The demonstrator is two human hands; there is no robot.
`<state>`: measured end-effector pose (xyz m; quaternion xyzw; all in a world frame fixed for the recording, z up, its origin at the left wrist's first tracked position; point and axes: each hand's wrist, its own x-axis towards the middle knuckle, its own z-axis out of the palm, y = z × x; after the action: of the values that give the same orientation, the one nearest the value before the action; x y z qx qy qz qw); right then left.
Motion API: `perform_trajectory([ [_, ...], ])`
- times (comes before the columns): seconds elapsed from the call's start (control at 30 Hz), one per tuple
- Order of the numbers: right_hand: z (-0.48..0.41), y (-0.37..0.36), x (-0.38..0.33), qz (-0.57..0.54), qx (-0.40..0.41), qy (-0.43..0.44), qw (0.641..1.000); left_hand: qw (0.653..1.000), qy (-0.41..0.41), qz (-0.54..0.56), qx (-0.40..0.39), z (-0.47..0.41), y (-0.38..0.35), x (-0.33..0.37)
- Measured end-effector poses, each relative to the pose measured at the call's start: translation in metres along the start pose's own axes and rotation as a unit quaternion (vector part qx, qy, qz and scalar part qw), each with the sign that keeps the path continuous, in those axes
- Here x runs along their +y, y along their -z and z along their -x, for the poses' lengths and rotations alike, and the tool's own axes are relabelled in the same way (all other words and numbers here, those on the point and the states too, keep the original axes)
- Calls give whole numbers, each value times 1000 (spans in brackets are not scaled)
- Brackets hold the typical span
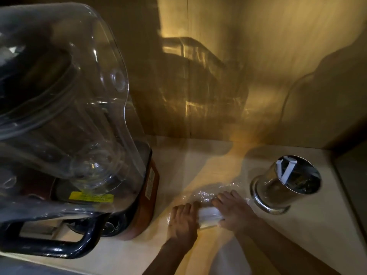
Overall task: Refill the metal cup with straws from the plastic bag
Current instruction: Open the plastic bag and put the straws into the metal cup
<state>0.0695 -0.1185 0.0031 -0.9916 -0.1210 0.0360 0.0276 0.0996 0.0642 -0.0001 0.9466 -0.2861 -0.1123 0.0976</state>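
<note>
A clear plastic bag (206,192) lies on the pale counter, with a white bundle of straws (209,216) showing inside it. My left hand (183,221) grips the bag's near left side. My right hand (233,211) lies over the bag's right side, fingers spread on the plastic. Whether it grips is unclear. The shiny metal cup (286,182) stands upright just right of my right hand, not touched. A few white wrapped straws (287,169) lean inside it.
A large blender with a clear sound cover (65,108), orange-brown base (148,199) and black handle (65,249) fills the left side, close to my left hand. A wooden wall (218,76) backs the counter. A dark panel edge (351,185) bounds the right.
</note>
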Motion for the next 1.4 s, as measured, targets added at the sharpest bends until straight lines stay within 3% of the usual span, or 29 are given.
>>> perform_trajectory([
  [0.07, 2, -1, -3, 9, 73, 0, 997, 997, -16, -21, 71, 0, 8, 6],
  [0.17, 8, -4, -12, 33, 114, -3, 993, 997, -19, -42, 65, 1, 13, 12],
  [0.23, 18, -10, -15, 30, 87, 6, 996, 996, -27, -60, 58, 7, 7, 11],
  [0.33, 32, -10, -13, -35, 24, 21, 999, 999, -24, -22, -14, 19, 1, 11],
  [0.5, 29, 1, -5, -148, -37, -51, 987, 999, -43, 11, -25, 18, -3, 6],
  [0.57, 28, -1, -2, -209, -108, -116, 965, 998, -34, 23, -39, 10, -2, 2],
  [0.63, 26, -1, -2, -199, -145, -145, 958, 995, -39, 32, -82, 4, 2, 0],
  [0.73, 26, -5, -3, -139, -148, -113, 973, 989, -61, -21, -132, -2, 3, -1],
  [0.8, 27, -2, -6, -129, -130, -78, 980, 992, -69, -49, -89, -1, 4, 2],
  [0.9, 30, 4, -13, -52, -15, -43, 998, 995, -52, -77, 31, 1, 14, 8],
  [1.03, 34, 1, -17, -4, 66, -20, 998, 989, -87, -71, 93, 4, 6, 7],
  [1.17, 50, 2, -17, -12, 17, 7, 1000, 994, -85, -55, 31, 23, 2, 7],
  [1.23, 54, 10, -18, -55, 35, -7, 998, 996, -83, -25, 17, 30, 0, 7],
  [1.33, 49, 12, -18, -119, 21, -67, 990, 996, -87, 8, -14, 29, -7, 2],
  [1.4, 47, 8, -18, -164, -71, -143, 973, 997, -64, -1, -39, 24, -8, -3],
])
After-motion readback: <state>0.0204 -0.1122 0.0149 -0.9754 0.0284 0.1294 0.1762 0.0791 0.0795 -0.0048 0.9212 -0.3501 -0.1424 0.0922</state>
